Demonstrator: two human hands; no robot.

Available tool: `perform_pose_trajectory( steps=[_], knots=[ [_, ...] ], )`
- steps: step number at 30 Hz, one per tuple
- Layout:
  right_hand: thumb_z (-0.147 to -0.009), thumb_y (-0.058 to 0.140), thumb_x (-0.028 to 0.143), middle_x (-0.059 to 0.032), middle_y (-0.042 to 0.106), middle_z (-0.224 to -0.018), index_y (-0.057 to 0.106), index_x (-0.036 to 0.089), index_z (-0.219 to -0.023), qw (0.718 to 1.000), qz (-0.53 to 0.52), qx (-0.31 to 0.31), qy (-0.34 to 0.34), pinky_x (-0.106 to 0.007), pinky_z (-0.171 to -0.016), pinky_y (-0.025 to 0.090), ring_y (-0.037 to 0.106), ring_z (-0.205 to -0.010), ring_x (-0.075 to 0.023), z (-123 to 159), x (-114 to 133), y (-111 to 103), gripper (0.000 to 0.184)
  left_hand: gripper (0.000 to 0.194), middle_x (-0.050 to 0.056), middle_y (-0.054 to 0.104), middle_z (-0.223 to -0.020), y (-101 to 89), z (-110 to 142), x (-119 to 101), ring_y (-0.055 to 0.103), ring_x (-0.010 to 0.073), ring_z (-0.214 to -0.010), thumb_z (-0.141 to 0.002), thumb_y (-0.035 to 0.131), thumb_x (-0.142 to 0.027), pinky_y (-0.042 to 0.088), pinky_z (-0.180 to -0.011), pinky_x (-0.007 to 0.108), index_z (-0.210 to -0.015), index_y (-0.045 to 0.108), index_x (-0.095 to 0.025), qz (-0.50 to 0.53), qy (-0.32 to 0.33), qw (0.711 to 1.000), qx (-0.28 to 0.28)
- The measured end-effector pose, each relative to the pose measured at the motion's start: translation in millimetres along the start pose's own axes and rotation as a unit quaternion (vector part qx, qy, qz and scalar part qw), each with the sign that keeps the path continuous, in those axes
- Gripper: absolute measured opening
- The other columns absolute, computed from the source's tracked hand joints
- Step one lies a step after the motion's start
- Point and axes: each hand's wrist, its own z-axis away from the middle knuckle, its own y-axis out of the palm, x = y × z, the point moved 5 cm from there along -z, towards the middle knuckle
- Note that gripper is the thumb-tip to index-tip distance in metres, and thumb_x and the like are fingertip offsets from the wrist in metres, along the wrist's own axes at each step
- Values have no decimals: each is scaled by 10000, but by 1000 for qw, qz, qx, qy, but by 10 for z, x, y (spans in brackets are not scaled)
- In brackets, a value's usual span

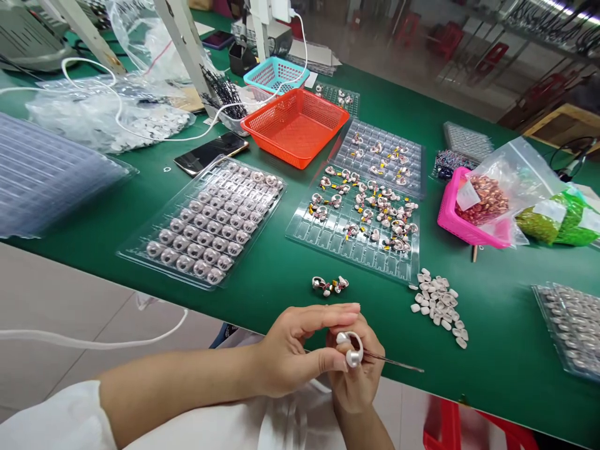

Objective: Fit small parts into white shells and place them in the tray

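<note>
A white ear-clip earphone with a curved band and two rounded ends is pinched at the table's front edge. My left hand is closed on it, thumb tip against one end and fingers reaching over my right hand. Beneath and beside it, my right hand is closed, with a thin, dark, pointed metal tool, probably tweezers, sticking out to the right. Its grip on the tool is partly hidden. Just beyond my hands lie loose earphone assemblies with yellow and dark red parts.
A clear tray of round silvery pieces stands left. Another clear tray holds earphone assemblies. Small white caps lie in a pile at right. Beyond are a red basket, a phone, a pink basket and a white cable.
</note>
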Motion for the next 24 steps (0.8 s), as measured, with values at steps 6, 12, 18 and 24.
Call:
perform_pose_trajectory(
  steps=[6,12,18,24],
  knots=[
    [-963,577,345,-21,598,-749,659,212,-895,997,44,39,-46,-288,-596,467,565,-673,-170,-166,147,-39,170,420,118,686,-1367,-102,-38,-17,618,280,-1308,-885,751,-248,462,-1128,388,-1301,699,-234,-110,-13,992,63],
    [-956,582,221,-15,652,-748,651,216,-938,968,208,95,-101,-233,-514,473,608,-640,-143,-288,325,-58,72,363,151,744,-1096,-132,-67,-220,678,265,-1043,-835,795,-292,526,-969,386,-1182,744,-196,-296,110,948,45],
    [-931,637,186,-78,715,-886,635,193,-1193,918,323,49,-226,-274,-588,568,690,-734,-180,-219,375,-73,262,98,90,773,-832,-170,-94,-215,698,205,-795,-884,714,-250,548,-785,313,-925,776,-186,-269,5,963,-28],
    [-926,630,143,-76,715,-913,606,223,-1291,928,293,33,-226,-286,-601,577,689,-743,-182,-178,395,-60,374,284,26,716,-662,-184,-106,121,654,137,-588,-761,831,-384,548,-616,248,-783,695,-136,69,-262,962,-34]
  ],
)
